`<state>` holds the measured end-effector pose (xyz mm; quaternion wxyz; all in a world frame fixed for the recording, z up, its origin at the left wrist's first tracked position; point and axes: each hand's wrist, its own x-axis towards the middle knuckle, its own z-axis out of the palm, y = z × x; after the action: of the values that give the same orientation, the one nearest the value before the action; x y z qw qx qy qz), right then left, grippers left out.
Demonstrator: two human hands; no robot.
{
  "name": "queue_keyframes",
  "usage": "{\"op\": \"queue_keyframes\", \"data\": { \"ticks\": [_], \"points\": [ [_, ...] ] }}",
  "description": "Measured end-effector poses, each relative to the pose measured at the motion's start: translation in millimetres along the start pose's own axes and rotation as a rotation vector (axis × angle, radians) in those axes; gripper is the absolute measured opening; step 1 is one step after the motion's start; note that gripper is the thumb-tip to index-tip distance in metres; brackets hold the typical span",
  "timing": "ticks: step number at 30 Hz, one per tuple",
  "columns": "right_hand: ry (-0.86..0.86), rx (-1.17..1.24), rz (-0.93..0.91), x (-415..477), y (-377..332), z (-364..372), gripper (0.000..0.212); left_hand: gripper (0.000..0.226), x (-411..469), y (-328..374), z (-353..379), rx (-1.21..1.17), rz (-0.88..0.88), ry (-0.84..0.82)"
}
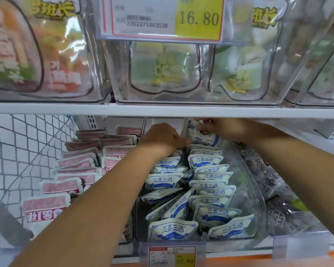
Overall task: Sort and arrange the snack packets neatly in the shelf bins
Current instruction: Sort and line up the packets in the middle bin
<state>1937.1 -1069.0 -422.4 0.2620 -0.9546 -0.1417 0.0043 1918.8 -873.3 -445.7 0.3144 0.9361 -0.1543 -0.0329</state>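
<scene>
You are tidying the middle clear bin [255, 191]. Your right hand [227, 129] pinches the top edge of the raised packet [202, 136], a blue-and-white one held upright at the back, at twelve o'clock from the two packet rows [206, 177]. It hangs at about eight o'clock from that hand's knuckles, just under the shelf edge [123, 110]. Your left hand [162, 137] sits at nine o'clock of the raised packet, fingers curled down behind the left row; I cannot tell whether it grips anything. The next move is probably to lower the packet squarely into the back of the right row. The leaning front packets [170, 207] at six o'clock look due for straightening.
</scene>
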Motion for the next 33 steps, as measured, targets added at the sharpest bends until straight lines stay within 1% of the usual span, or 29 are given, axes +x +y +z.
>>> {"op": "queue_keyframes", "data": {
  "ticks": [1, 2, 3, 5, 6, 7, 8, 9, 10, 12, 13, 14, 15, 16, 17, 19, 20, 22, 24, 26, 27, 28, 29, 31, 33],
  "points": [
    [-0.023, 0.037, 0.019, -1, 0, 0, 0.011, 0.046, 1, 1, 0, 0.016, -0.015, 0.075],
    [-0.047, 0.084, 0.036, -3, -2, -1, 0.024, 0.044, 2, 0, 1, 0.01, -0.021, 0.117],
    [-0.085, 0.107, 0.052, -5, -4, -3, 0.032, 0.042, 1, 1, 0, -0.013, -0.02, 0.133],
    [-0.194, 0.14, 0.051, -8, -8, -6, 0.034, 0.05, -1, 3, -2, -0.046, 0.01, 0.07],
    [-0.242, 0.151, 0.052, -10, -5, -7, 0.036, 0.045, -2, 3, -3, -0.024, 0.034, 0.032],
    [-0.27, 0.145, 0.042, -12, -3, -9, 0.038, 0.035, -2, 4, -3, 0.001, 0.058, 0.018],
    [-0.265, 0.125, 0.027, -15, 0, -10, 0.039, 0.027, -1, 4, -2, 0.023, 0.066, 0.014],
    [-0.242, 0.08, 0.006, -17, 2, -10, 0.039, 0.025, 0, 4, -2, 0.035, 0.067, 0.022],
    [-0.209, 0.06, -0.032, -20, 6, -9, 0.035, 0.025, 0, 5, -2, 0.046, 0.053, 0.018],
    [-0.105, 0.062, -0.094, -25, 9, -8, 0.02, 0.031, 0, 5, -1, 0.061, 0.028, 0.016],
    [-0.027, 0.077, -0.092, -28, 6, -9, 0.012, 0.038, 0, 5, -1, 0.044, 0.012, 0.022],
    [0.051, 0.097, -0.084, -26, 6, -10, 0.01, 0.049, -1, 5, 0, 0.01, -0.016, 0.03],
    [0.099, 0.118, -0.078, -24, 3, -11, 0.015, 0.061, -2, 5, 0, -0.033, -0.047, 0.048],
    [0.096, 0.114, -0.072, -21, 2, -12, 0.018, 0.07, -2, 5, 0, -0.064, -0.078, 0.066],
    [0.07, 0.064, -0.058, -19, -1, -13, 0.02, 0.073, -1, 4, 1, -0.069, -0.096, 0.08],
    [0.027, -0.101, -0.002, -13, -5, -14, 0.031, 0.063, -1, 3, 2, -0.013, -0.081, 0.061],
    [0.016, -0.144, 0.021, -10, -6, -13, 0.035, 0.055, -2, 3, 1, 0.022, -0.055, 0.019],
    [-0.059, -0.13, 0.061, -6, -9, -12, 0.035, 0.041, -5, 5, 0, 0.07, 0.014, -0.098],
    [-0.201, -0.118, 0.047, -2, -14, -7, 0.027, 0.04, -7, 8, -1, 0.149, 0.059, -0.201],
    [-0.319, -0.206, 0.024, 2, -13, -1, 0.005, 0.039, -8, 8, -2, 0.191, 0.08, -0.271],
    [-0.348, -0.266, 0.019, 3, -12, 0, 0.01, 0.038, -8, 8, -2, 0.188, 0.086, -0.299],
    [-0.356, -0.3, 0.019, 2, -11, 0, 0.02, 0.037, -8, 9, -2, 0.18, 0.089, -0.317],
    [-0.348, -0.275, 0.018, 2, -12, -1, 0.026, 0.036, -8, 8, -3, 0.166, 0.087, -0.325],
    [-0.317, -0.233, 0.026, 4, -10, 0, 0.031, 0.034, -8, 9, -3, 0.134, 0.084, -0.322],
    [-0.336, -0.269, 0.043, 7, -8, 1, 0.032, 0.033, -8, 9, -3, 0.131, 0.093, -0.328]
  ]
}}
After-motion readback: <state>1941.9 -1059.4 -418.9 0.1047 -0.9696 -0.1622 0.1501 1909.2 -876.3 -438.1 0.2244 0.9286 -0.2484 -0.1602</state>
